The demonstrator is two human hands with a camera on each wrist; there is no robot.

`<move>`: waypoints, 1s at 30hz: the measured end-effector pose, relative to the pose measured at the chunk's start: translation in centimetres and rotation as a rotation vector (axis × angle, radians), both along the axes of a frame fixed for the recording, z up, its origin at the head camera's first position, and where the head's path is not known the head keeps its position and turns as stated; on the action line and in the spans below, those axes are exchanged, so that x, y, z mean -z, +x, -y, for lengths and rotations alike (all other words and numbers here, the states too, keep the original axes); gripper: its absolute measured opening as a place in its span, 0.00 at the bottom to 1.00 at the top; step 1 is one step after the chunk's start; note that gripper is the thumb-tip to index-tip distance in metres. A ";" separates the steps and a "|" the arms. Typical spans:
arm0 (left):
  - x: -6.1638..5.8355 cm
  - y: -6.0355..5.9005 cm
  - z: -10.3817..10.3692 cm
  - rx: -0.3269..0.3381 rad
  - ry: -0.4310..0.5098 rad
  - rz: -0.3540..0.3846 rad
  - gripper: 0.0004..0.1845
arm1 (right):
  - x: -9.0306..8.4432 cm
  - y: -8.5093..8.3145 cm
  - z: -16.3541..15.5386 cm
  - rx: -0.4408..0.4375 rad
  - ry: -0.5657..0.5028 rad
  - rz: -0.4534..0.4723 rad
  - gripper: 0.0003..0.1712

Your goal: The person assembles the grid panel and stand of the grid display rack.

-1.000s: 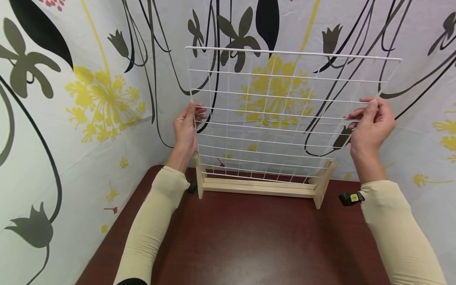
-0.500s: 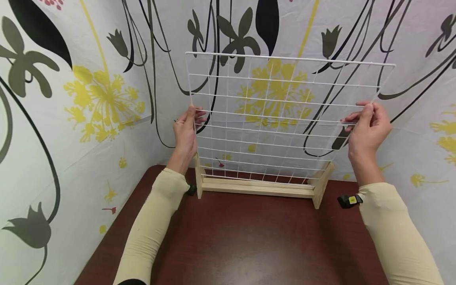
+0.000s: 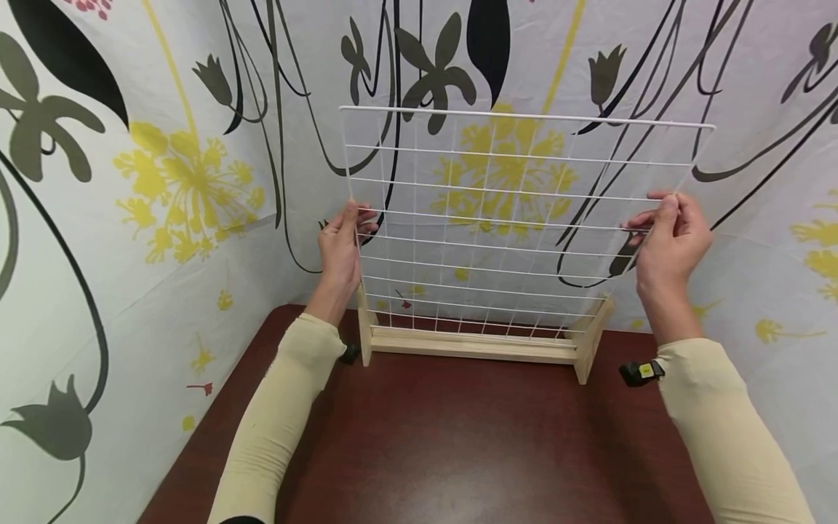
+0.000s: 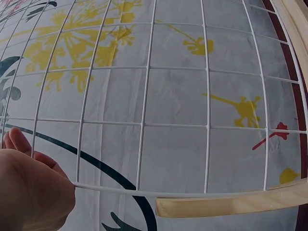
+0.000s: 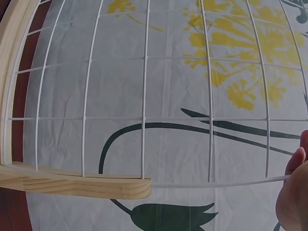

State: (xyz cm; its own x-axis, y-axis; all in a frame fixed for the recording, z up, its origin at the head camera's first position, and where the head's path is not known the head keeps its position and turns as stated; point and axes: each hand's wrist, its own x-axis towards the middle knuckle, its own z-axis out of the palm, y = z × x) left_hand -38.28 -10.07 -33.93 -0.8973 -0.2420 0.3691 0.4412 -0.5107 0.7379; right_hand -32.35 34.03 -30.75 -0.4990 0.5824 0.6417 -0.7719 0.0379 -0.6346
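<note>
A white wire grid panel (image 3: 484, 219) stands upright, leaning back a little, with its lower edge at a pale wooden stand (image 3: 471, 347). My left hand (image 3: 340, 236) pinches the panel's left side wire between thumb and fingers, about halfway up. On the opposite side my right hand (image 3: 674, 244) grips the right side wire at much the same height. In the left wrist view the panel's side wire runs beside the stand's end piece (image 4: 231, 204). The right wrist view shows the other end piece (image 5: 77, 185) along the panel's lower corner.
The stand rests near the back of a dark red-brown table (image 3: 458, 437). Behind and to the left hangs a white sheet (image 3: 196, 291) printed with flowers, close to the table's edges. A black wrist device (image 3: 640, 372) sits at my right sleeve.
The panel's top edge has come down, and its right end has shifted left. Both hands have lowered slightly with it, the right one also moving left. The stand stays put.
</note>
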 end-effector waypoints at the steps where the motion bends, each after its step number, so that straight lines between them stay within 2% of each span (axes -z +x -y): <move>1: 0.0 -0.1 0.1 -0.002 0.003 -0.002 0.15 | 0.0 -0.1 0.0 -0.002 0.001 0.001 0.16; 6: 0.3 -0.4 0.2 0.001 -0.030 -0.003 0.15 | 0.3 -0.3 0.0 -0.003 0.000 0.010 0.15; 14: 1.3 -0.4 0.7 -0.017 -0.126 0.056 0.15 | 1.2 -0.7 0.0 0.003 0.045 0.034 0.14; 19: 1.9 -0.6 1.0 -0.035 -0.128 0.076 0.15 | 1.2 -1.0 0.1 0.006 0.081 0.043 0.15; 24: 2.1 -0.7 1.2 -0.041 -0.129 0.079 0.15 | 1.2 -1.3 0.3 0.003 0.082 0.037 0.14; 30: 2.7 -0.7 1.7 -0.028 -0.202 0.072 0.16 | 1.4 -0.8 0.5 0.021 0.081 0.035 0.15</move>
State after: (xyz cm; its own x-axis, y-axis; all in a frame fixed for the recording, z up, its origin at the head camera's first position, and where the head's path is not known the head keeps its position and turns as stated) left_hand -38.96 -11.72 -36.68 -0.9172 -0.1950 0.3474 0.3953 -0.3376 0.8543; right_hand -33.13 33.56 -32.18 -0.5100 0.5401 0.6694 -0.7478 0.1061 -0.6554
